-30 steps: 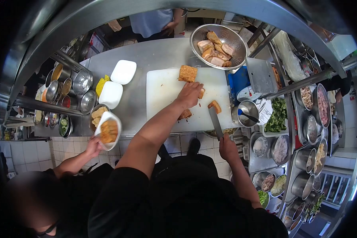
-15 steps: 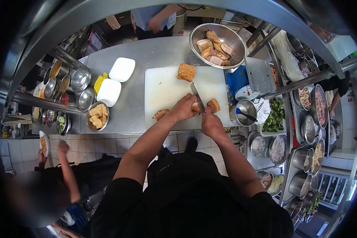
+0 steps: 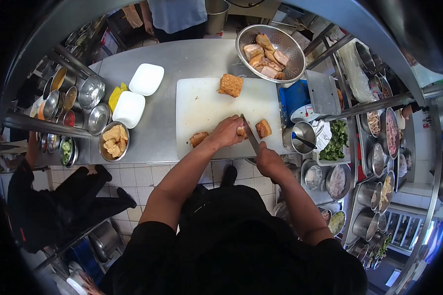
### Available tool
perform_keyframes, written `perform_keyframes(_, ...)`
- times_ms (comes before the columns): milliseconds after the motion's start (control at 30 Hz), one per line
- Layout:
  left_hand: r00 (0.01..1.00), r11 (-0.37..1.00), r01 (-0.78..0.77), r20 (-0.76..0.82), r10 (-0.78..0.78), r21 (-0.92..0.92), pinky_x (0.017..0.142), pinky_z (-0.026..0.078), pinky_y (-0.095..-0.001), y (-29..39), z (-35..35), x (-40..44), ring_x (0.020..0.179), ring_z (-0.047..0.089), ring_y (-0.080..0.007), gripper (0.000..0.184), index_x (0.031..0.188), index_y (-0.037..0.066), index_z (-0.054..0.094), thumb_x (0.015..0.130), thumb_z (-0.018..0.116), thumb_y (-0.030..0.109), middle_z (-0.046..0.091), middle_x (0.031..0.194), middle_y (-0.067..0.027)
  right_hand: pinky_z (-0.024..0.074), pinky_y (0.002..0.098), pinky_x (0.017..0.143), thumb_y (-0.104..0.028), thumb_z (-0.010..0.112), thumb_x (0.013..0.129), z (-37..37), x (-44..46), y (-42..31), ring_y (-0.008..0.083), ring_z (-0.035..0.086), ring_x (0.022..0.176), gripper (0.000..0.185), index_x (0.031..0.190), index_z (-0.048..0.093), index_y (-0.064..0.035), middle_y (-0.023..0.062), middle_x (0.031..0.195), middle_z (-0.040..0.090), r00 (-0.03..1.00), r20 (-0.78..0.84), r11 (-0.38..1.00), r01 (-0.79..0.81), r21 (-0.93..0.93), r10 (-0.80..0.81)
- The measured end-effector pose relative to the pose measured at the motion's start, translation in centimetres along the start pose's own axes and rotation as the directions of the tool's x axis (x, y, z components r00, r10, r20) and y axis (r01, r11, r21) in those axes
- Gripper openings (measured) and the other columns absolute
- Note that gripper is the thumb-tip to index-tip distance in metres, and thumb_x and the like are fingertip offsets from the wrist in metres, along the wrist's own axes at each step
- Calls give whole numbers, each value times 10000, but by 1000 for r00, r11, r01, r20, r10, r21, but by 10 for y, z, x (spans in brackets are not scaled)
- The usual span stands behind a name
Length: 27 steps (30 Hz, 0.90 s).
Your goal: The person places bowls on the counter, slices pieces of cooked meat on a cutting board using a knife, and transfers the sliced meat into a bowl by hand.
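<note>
My left hand (image 3: 228, 131) presses a small piece of crispy-skinned pork belly (image 3: 240, 132) onto the white cutting board (image 3: 206, 101). My right hand (image 3: 270, 162) grips a knife (image 3: 251, 135), its blade lying along the right side of that piece. Just right of the blade sits a separate pork chunk (image 3: 263, 128). Another browned piece (image 3: 198, 139) lies to the left of my left wrist, partly hidden by it. Toward the board's far edge rests a larger golden-crusted pork block (image 3: 231, 85).
A steel colander (image 3: 294, 51) of meat stands beyond the board. Two white dishes (image 3: 146, 79) and a bowl of yellowish chunks (image 3: 114, 142) are at left. A pot (image 3: 305, 135) with a blue-handled tool and a scale (image 3: 307, 113) flank the right. People stand behind the counter and at left.
The knife and my right hand have drawn back toward me, while my left hand keeps its hold. At left, a co-worker with a plate has moved; the person opposite has lowered an arm.
</note>
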<state>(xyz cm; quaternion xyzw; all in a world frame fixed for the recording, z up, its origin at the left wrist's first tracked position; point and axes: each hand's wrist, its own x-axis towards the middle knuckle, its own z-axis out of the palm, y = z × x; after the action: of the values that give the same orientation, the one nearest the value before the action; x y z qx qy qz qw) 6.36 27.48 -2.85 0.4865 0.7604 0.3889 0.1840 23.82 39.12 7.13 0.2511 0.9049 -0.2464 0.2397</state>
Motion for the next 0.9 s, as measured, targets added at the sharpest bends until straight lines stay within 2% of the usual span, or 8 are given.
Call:
perform_keyframes(33, 1000, 1000, 7, 2, -7, -7, 838, 510, -443, -2, 3, -2, 976, 605, -387, 470, 986, 33, 522, 656, 832, 158, 585, 1015, -167, 491, 585, 832, -92, 415, 939, 7, 4, -1, 522, 639, 902, 246, 1141, 418, 49, 360, 913, 652, 1000, 9, 1000, -3, -2, 3)
perform_keyframes(100, 1000, 1000, -5, -1, 5, 7, 850, 507, -444, -2, 3, 0, 987, 604, -390, 484, 1002, 33, 525, 654, 835, 163, 590, 1020, -174, 487, 589, 831, -88, 399, 948, 27, 25, -3, 520, 638, 894, 222, 1125, 407, 47, 365, 902, 646, 979, -186, 983, 113, 147, -85)
perform_keyframes(200, 998, 999, -38, -53, 38, 10, 877, 495, -456, -1, 1, -2, 1024, 591, -395, 499, 1006, 40, 525, 646, 844, 169, 591, 1026, -169, 482, 602, 818, -109, 393, 965, 33, 52, -6, 524, 637, 877, 214, 1125, 392, 32, 367, 888, 643, 960, -260, 983, 142, 118, -107)
perform_keyframes(333, 994, 998, 49, -104, -46, 33, 894, 474, -464, 22, -24, -10, 1048, 577, -388, 518, 1012, 55, 529, 634, 852, 201, 591, 1023, -161, 486, 603, 801, -141, 401, 976, 7, 26, -17, 525, 637, 867, 221, 1133, 383, 14, 360, 880, 646, 978, -207, 991, 66, 120, -40)
perform_keyframes(400, 995, 986, 83, -59, -75, 143, 889, 456, -469, 24, -31, -16, 1037, 572, -375, 496, 981, 69, 541, 621, 848, 219, 589, 1017, -149, 485, 601, 812, -167, 406, 984, 3, 18, -29, 525, 639, 874, 239, 1150, 380, 4, 358, 884, 650, 971, -236, 986, 73, 152, -36)
perform_keyframes(500, 1000, 983, 24, -17, -21, 183, 875, 443, -469, 14, -24, -14, 998, 576, -369, 455, 935, 75, 550, 614, 836, 221, 585, 1008, -146, 486, 597, 817, -133, 405, 968, 10, 37, -36, 532, 639, 872, 235, 1158, 384, 4, 365, 883, 648, 981, -191, 993, 59, 104, -38)
perform_keyframes(733, 1000, 997, 11, -6, -11, 78, 810, 480, -455, 2, -12, -10, 923, 597, -376, 400, 878, 63, 548, 618, 825, 188, 600, 920, -152, 493, 601, 783, -59, 405, 925, 24, 12, -4, 543, 637, 828, 242, 1141, 391, 48, 362, 861, 647, 993, -78, 994, 98, 53, -94)
perform_keyframes(900, 997, 997, 41, 60, -45, 70, 888, 467, -443, 1, -12, -7, 988, 590, -356, 392, 914, 48, 556, 644, 792, 205, 604, 971, -145, 473, 621, 778, -101, 424, 956, 44, 50, -15, 538, 628, 825, 266, 1165, 359, 50, 359, 836, 641, 948, -277, 963, 211, 170, -158)
